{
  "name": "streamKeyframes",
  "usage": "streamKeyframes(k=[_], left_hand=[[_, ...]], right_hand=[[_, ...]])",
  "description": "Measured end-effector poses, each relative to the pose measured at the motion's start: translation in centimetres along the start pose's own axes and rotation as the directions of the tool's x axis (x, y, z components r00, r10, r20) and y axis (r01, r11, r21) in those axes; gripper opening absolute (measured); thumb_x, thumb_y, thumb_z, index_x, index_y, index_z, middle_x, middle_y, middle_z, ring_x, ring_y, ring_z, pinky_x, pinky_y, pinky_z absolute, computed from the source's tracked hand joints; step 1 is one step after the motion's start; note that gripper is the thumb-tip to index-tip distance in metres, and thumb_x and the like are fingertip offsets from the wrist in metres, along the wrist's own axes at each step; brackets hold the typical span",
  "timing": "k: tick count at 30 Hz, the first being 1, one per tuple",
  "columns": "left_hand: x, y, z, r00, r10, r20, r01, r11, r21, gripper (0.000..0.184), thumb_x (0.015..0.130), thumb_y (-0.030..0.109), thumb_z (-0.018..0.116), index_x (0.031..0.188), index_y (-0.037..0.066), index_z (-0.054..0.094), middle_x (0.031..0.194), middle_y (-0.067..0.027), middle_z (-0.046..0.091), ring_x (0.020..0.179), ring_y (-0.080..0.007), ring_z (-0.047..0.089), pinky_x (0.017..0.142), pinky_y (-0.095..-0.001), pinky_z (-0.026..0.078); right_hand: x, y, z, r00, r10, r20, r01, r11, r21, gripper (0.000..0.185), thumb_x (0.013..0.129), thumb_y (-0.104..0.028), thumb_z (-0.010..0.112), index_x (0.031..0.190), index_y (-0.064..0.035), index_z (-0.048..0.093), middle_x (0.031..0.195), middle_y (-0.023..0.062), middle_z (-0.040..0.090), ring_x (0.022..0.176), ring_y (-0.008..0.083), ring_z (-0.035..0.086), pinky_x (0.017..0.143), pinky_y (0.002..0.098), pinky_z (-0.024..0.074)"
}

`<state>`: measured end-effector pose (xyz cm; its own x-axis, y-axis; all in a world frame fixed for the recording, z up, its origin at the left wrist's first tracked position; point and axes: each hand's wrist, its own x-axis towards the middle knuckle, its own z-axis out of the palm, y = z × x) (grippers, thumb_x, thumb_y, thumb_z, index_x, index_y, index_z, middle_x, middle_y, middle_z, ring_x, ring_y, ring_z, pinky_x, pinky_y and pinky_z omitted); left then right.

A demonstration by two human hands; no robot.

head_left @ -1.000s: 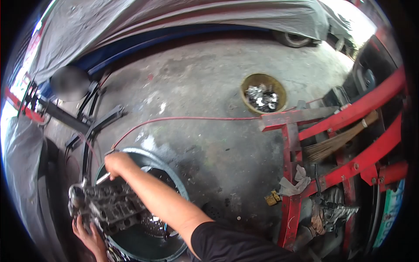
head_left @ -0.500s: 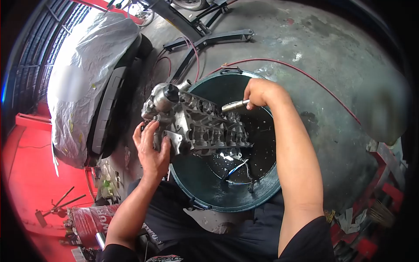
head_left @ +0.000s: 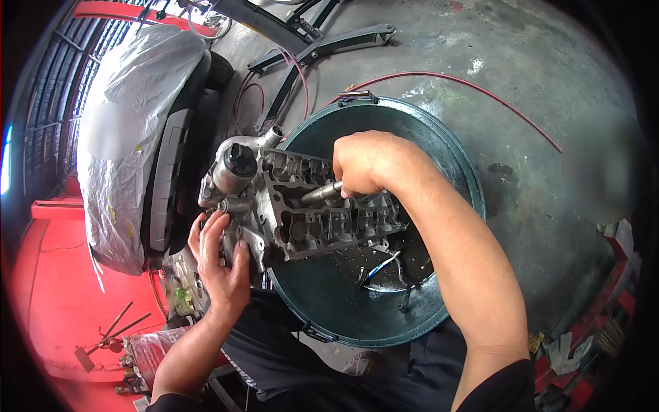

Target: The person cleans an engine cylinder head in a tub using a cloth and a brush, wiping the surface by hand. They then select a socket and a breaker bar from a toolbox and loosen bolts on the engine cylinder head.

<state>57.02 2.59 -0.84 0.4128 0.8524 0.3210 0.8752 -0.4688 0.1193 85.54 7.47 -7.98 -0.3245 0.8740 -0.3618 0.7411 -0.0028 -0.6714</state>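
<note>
A grey metal engine cylinder head juts out over a large dark green tub. At its near-left end, my left hand grips the metal, fingers on one side and thumb on the other. A round housing with a black cap rises from that same end. Over the middle of the head, my right hand is closed around a slim, cylindrical metal tool. The tool's tip points left, down into the head's top recess; its exact kind is hard to tell. My right fingertips are partly hidden.
Dark liquid and a blue-and-white brush-like object are in the tub. Behind it stand a wheeled metal stand and a red hose. A plastic-covered car bumper is at left, beside a red surface.
My right hand and the tool have moved left and slightly down, from the head's far edge to over its middle. The view has shifted slightly; my left hand keeps its grip.
</note>
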Motion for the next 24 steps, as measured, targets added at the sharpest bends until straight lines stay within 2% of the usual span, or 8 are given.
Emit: streamKeyframes(k=[12, 13, 14, 15, 19, 21, 22, 24], left_hand=[[0.2, -0.5, 0.1, 0.998, -0.004, 0.063, 0.003, 1.000, 0.013, 0.043, 0.082, 0.013, 0.058, 0.121, -0.005, 0.057, 0.131, -0.0207, 0.054, 0.134, -0.0411, 0.036, 0.111, -0.0509, 0.025], [0.2, -0.7, -0.2, 0.994, 0.005, 0.111, -0.006, 1.000, 0.009, 0.044, 0.087, 0.016, 0.057, 0.125, -0.006, 0.053, 0.138, -0.0208, 0.047, 0.135, -0.0353, 0.036, 0.108, -0.0451, 0.030], [0.1, -0.9, -0.4, 0.987, 0.016, 0.159, -0.017, 1.000, 0.003, 0.046, 0.091, 0.020, 0.056, 0.129, -0.006, 0.050, 0.144, -0.0209, 0.040, 0.137, -0.0295, 0.035, 0.105, -0.0393, 0.036], [0.1, -1.0, -0.5, 0.986, 0.016, 0.165, -0.018, 1.000, 0.007, 0.046, 0.091, 0.020, 0.056, 0.129, -0.006, 0.050, 0.144, -0.0209, 0.040, 0.137, -0.0295, 0.035, 0.105, -0.0393, 0.036], [0.2, -1.0, -0.3, 0.984, -0.002, 0.181, 0.002, 1.000, -0.002, 0.046, 0.093, 0.023, 0.053, 0.127, -0.008, 0.049, 0.144, -0.0227, 0.040, 0.141, -0.0347, 0.029, 0.107, -0.0431, 0.034], [0.1, -1.3, 0.0, 0.996, 0.000, 0.088, 0.002, 1.000, -0.019, 0.047, 0.085, 0.024, 0.057, 0.120, -0.007, 0.056, 0.134, -0.0260, 0.051, 0.134, -0.0476, 0.033, 0.111, -0.0576, 0.021], [0.1, -1.3, 0.0, 0.996, 0.000, 0.089, 0.001, 1.000, -0.011, 0.047, 0.084, 0.024, 0.057, 0.120, -0.006, 0.056, 0.134, -0.0263, 0.050, 0.134, -0.0493, 0.033, 0.111, -0.0593, 0.021], [0.2, -1.5, -0.5, 0.993, 0.017, 0.116, -0.020, 0.999, 0.028, 0.047, 0.083, 0.023, 0.057, 0.120, -0.006, 0.056, 0.133, -0.0263, 0.051, 0.133, -0.0498, 0.034, 0.110, -0.0599, 0.021]], right_hand=[[0.1, 3.4, -1.3, 0.992, -0.072, 0.103, 0.060, 0.991, 0.123, 0.018, 0.079, -0.011, 0.063, 0.091, -0.0005, 0.071, 0.085, 0.0203, 0.068, 0.082, 0.0360, 0.067, 0.072, 0.0457, 0.0519], [0.3, 3.7, -1.0, 0.991, -0.064, 0.117, 0.046, 0.987, 0.152, 0.017, 0.078, -0.010, 0.062, 0.089, 0.0007, 0.071, 0.083, 0.0211, 0.068, 0.080, 0.0365, 0.066, 0.071, 0.0458, 0.0520], [0.9, 4.4, -0.1, 0.974, -0.226, 0.017, 0.219, 0.958, 0.186, 0.016, 0.080, -0.011, 0.063, 0.085, 0.0025, 0.070, 0.081, 0.0222, 0.067, 0.078, 0.0368, 0.067, 0.071, 0.0454, 0.0525], [1.2, 4.6, 0.3, 0.974, -0.226, 0.017, 0.218, 0.957, 0.193, 0.016, 0.080, -0.011, 0.063, 0.085, 0.0025, 0.070, 0.081, 0.0222, 0.067, 0.078, 0.0368, 0.067, 0.071, 0.0454, 0.0525], [1.4, 3.5, 0.1, 0.943, -0.326, 0.063, 0.292, 0.905, 0.309, 0.018, 0.083, -0.013, 0.064, 0.079, 0.0045, 0.068, 0.075, 0.0237, 0.066, 0.075, 0.0390, 0.067, 0.070, 0.0457, 0.0534], [2.0, 3.0, 0.1, 0.926, -0.374, 0.040, 0.346, 0.889, 0.300, 0.014, 0.079, -0.009, 0.064, 0.077, 0.0036, 0.068, 0.073, 0.0227, 0.066, 0.073, 0.0379, 0.067, 0.069, 0.0453, 0.0535], [2.4, 2.9, 0.3, 0.925, -0.378, 0.043, 0.349, 0.889, 0.297, 0.014, 0.079, -0.009, 0.064, 0.077, 0.0036, 0.068, 0.073, 0.0227, 0.066, 0.073, 0.0379, 0.067, 0.069, 0.0453, 0.0535], [3.2, 2.5, 0.8, 0.870, -0.478, -0.124, 0.494, 0.846, 0.199, 0.009, 0.073, -0.005, 0.063, 0.074, 0.0021, 0.068, 0.070, 0.0208, 0.066, 0.071, 0.0366, 0.067, 0.067, 0.0436, 0.0540]])
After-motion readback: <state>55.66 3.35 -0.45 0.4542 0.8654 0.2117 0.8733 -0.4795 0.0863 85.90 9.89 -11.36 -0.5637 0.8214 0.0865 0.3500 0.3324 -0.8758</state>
